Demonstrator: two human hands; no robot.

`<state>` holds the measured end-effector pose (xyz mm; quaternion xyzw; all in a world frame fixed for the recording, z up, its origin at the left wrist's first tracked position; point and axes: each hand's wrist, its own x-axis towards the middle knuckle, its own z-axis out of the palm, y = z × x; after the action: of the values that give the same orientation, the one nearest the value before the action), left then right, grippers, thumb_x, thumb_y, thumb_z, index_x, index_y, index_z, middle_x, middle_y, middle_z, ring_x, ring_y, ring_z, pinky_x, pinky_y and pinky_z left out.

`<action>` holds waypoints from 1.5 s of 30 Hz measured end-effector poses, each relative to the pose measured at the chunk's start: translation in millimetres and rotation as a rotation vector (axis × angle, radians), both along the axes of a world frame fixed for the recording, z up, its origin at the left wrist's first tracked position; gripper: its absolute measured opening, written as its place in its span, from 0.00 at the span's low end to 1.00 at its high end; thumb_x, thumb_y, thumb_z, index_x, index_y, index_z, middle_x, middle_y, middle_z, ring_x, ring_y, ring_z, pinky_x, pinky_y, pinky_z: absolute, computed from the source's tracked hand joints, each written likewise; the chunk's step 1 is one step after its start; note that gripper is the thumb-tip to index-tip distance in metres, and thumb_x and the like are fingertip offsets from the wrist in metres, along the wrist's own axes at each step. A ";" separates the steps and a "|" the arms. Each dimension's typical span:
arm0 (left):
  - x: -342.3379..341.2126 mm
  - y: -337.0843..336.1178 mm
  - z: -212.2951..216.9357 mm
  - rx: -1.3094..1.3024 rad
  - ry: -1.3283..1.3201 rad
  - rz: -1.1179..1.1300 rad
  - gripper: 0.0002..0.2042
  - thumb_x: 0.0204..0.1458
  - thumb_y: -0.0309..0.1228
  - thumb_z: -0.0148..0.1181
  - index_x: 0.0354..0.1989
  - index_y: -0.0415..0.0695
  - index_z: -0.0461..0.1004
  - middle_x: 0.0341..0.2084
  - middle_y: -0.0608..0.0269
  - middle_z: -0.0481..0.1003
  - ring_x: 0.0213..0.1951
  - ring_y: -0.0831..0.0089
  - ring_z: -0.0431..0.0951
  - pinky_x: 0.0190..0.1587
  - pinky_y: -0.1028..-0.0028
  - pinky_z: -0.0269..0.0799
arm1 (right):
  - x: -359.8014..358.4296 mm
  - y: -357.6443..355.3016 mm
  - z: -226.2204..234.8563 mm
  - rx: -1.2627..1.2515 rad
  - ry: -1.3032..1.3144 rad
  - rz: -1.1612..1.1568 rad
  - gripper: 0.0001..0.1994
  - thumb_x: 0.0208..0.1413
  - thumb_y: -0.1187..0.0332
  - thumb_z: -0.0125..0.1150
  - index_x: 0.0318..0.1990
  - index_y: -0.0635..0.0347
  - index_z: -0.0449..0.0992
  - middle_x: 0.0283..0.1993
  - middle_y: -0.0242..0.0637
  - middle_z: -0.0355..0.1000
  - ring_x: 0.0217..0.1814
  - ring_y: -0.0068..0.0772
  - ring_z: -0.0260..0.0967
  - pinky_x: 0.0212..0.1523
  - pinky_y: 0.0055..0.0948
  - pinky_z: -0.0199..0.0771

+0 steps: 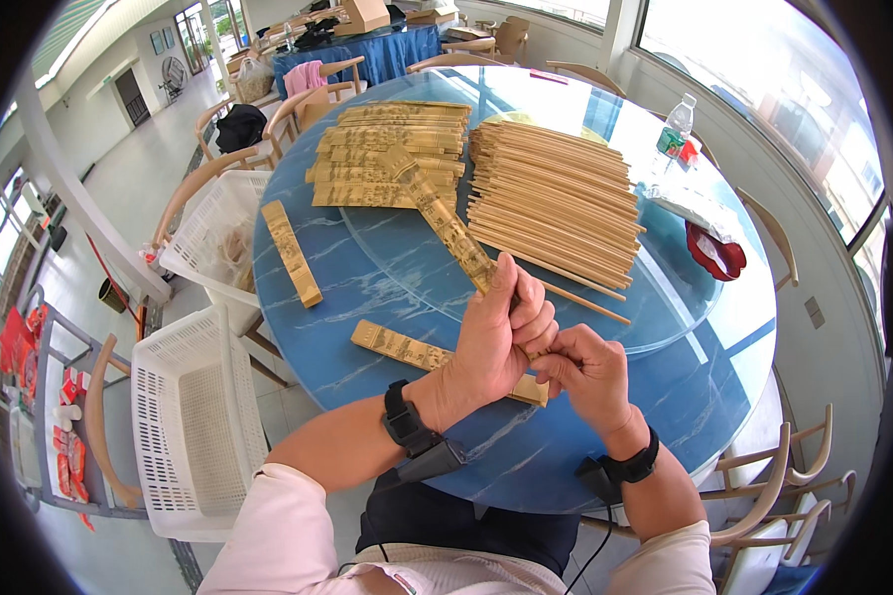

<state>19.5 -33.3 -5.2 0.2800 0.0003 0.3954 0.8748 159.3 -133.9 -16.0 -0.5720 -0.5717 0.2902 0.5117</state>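
My left hand is closed around a long gold patterned paper sleeve, which tilts up toward the far left over the table. At the sleeve's lower end, the fingers of my right hand pinch together, touching the left hand; what lies inside the sleeve is hidden. Beneath my hands lies a flat gold box-like strip, partly covered by them. Another such strip rests near the table's left edge. Beyond the hands are a stack of gold sleeves and a wide pile of thin wooden sticks, like chopsticks.
The round blue table carries a glass turntable, a water bottle and a red pouch-like item at right. White plastic baskets stand at left. Wooden chairs surround the table, and a blue-covered table stands behind.
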 end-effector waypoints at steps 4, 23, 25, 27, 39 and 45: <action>0.2 -2.7 -3.7 -0.021 -0.002 -0.076 0.23 0.75 0.56 0.43 0.33 0.52 0.68 0.19 0.75 0.52 0.21 0.79 0.50 0.25 0.75 0.51 | 11.8 4.9 -18.7 0.062 -0.140 -0.090 0.16 0.48 0.72 0.84 0.34 0.64 0.77 0.26 0.38 0.78 0.24 0.23 0.71 0.28 0.24 0.74; 8.6 4.2 -25.2 0.606 0.570 0.349 0.18 0.73 0.43 0.57 0.56 0.38 0.70 0.45 0.62 0.75 0.47 0.77 0.75 0.49 0.74 0.74 | 13.0 5.7 17.3 -0.282 0.282 -0.001 0.09 0.68 0.68 0.63 0.38 0.66 0.81 0.26 0.33 0.78 0.21 0.19 0.71 0.22 0.22 0.70; 7.7 2.1 -20.7 0.616 0.554 0.331 0.16 0.73 0.39 0.57 0.57 0.39 0.69 0.40 0.64 0.75 0.42 0.79 0.75 0.43 0.76 0.75 | 13.6 6.5 20.2 -0.261 0.251 -0.009 0.10 0.69 0.68 0.63 0.36 0.66 0.81 0.26 0.32 0.77 0.21 0.19 0.71 0.22 0.22 0.69; 7.6 0.6 -21.4 0.667 0.578 0.316 0.13 0.73 0.35 0.57 0.55 0.39 0.70 0.35 0.68 0.74 0.35 0.82 0.73 0.39 0.77 0.73 | 13.9 4.8 23.3 -0.266 0.245 -0.004 0.11 0.69 0.67 0.63 0.35 0.65 0.81 0.25 0.32 0.77 0.20 0.20 0.71 0.21 0.23 0.69; -13.9 61.5 43.1 0.527 0.570 0.561 0.11 0.67 0.34 0.66 0.42 0.37 0.79 0.32 0.58 0.83 0.31 0.73 0.85 0.30 0.74 0.83 | 27.5 -3.1 27.2 -0.031 0.030 -0.023 0.13 0.72 0.65 0.61 0.37 0.68 0.79 0.25 0.33 0.77 0.20 0.19 0.71 0.22 0.23 0.69; -38.9 177.5 76.9 0.231 0.684 0.508 0.18 0.64 0.45 0.69 0.42 0.40 0.78 0.33 0.60 0.83 0.33 0.69 0.85 0.36 0.68 0.84 | 29.9 -0.9 31.9 -0.003 0.040 -0.062 0.13 0.70 0.67 0.61 0.35 0.69 0.79 0.24 0.36 0.77 0.19 0.24 0.71 0.23 0.28 0.70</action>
<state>-19.4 144.2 71.7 0.4817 0.3143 0.4800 0.6624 189.1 -134.8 15.9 -0.5843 -0.5428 0.2866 0.5309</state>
